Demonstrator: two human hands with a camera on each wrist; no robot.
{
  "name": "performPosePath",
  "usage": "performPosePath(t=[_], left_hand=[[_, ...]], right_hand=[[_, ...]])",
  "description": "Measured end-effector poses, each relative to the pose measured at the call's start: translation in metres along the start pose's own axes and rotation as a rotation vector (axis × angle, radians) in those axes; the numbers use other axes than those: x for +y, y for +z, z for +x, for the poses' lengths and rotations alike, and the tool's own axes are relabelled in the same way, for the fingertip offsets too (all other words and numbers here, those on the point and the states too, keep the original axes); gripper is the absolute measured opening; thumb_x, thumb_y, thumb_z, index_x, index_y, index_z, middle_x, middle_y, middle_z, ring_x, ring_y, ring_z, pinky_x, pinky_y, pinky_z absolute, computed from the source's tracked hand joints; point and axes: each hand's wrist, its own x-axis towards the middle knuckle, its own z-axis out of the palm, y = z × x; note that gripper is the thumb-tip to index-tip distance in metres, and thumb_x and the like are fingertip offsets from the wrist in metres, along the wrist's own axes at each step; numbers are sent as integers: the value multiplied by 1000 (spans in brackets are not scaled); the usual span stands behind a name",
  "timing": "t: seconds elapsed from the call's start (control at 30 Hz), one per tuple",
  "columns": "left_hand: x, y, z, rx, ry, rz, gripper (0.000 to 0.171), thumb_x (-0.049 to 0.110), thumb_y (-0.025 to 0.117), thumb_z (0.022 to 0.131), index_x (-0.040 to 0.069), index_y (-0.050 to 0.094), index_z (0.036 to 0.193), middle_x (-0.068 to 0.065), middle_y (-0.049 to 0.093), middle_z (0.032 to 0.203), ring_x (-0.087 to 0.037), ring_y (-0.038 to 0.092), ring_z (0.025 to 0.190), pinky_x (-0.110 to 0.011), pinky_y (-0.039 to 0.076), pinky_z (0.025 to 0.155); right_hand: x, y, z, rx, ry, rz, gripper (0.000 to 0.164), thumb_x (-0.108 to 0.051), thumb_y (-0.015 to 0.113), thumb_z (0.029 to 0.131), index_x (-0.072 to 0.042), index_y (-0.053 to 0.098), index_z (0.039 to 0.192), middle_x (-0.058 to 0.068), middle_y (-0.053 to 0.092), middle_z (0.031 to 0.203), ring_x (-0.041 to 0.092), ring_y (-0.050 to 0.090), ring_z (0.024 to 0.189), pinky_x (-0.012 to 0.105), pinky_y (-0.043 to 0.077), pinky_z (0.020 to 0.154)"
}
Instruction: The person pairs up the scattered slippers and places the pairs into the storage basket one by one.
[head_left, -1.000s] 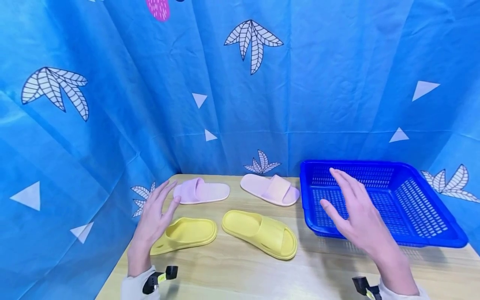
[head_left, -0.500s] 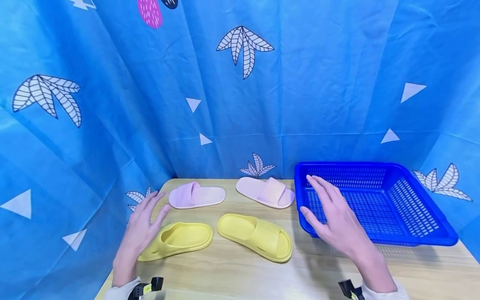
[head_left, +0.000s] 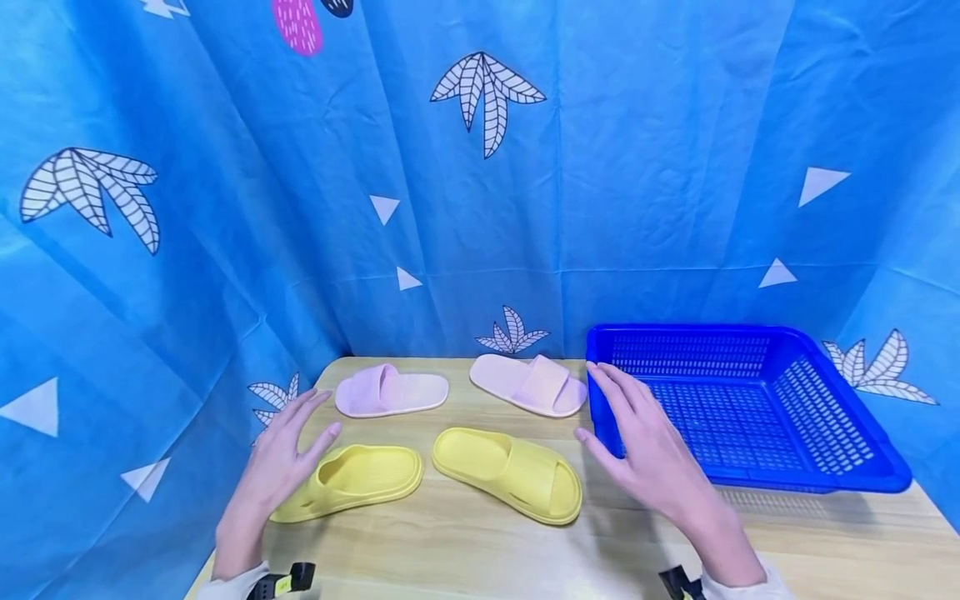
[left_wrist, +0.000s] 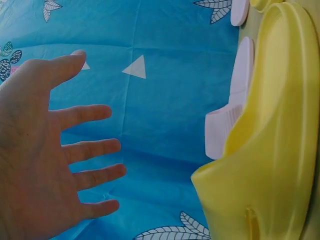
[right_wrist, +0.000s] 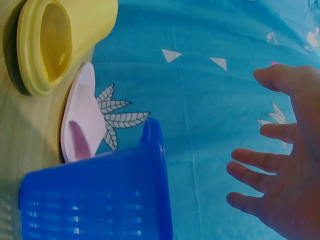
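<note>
My left hand [head_left: 273,467] hovers over the toe end of the left yellow slipper [head_left: 371,477], holding nothing. In the left wrist view its fingers [left_wrist: 95,147] are spread and fairly straight. My right hand [head_left: 648,450] is held over the left side of the blue plastic basket [head_left: 810,482], also with nothing in it, fingers [right_wrist: 257,160] apart. Between the hands lies the right yellow slipper [head_left: 506,475], its toe pointing right. Behind the yellow pair lie a left pink slipper [head_left: 393,392] and a right pink slipper [head_left: 528,383]. The left hand partly hides the left yellow slipper's toe.
All the slippers and the basket stand on a light wooden table [head_left: 450,554]. A blue patterned curtain [head_left: 480,208] hangs along the back and left sides. Each wrist wears a strap with a small black camera [head_left: 302,575].
The head view has shifted slightly. My right hand has moved left, from over the basket's inside to its left rim. The left hand has drifted a little left and down. The slippers have stayed put.
</note>
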Motion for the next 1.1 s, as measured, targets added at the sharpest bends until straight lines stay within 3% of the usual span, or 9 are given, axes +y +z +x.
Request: performPosePath(t=[0.3, 0.7, 1.1], left_hand=[[-9, -1, -10, -50, -10, -31, 63, 42, 64, 100, 9, 48, 152, -26, 37, 158, -54, 32, 142, -79, 24, 103], [-26, 0, -15, -16, 39, -82, 65, 33, 78, 92, 6, 55, 145, -26, 49, 149, -53, 42, 136, -75, 31, 101], [-34, 4, -25, -34, 50, -160, 70, 27, 85, 86, 6, 55, 145, -22, 53, 147, -52, 43, 136, -72, 35, 102]], right_hand=[[-8, 11, -3, -32, -8, -1, 83, -38, 75, 92, -9, 36, 159, 11, 41, 159, 34, 41, 143, 59, 37, 111], [-10, 18, -1, -73, -12, 25, 88, -41, 77, 90, -9, 34, 160, 15, 41, 157, 34, 41, 142, 59, 39, 109], [-13, 27, -3, -82, -32, 35, 92, -41, 79, 88, -10, 32, 161, 15, 41, 157, 35, 43, 140, 59, 40, 108]])
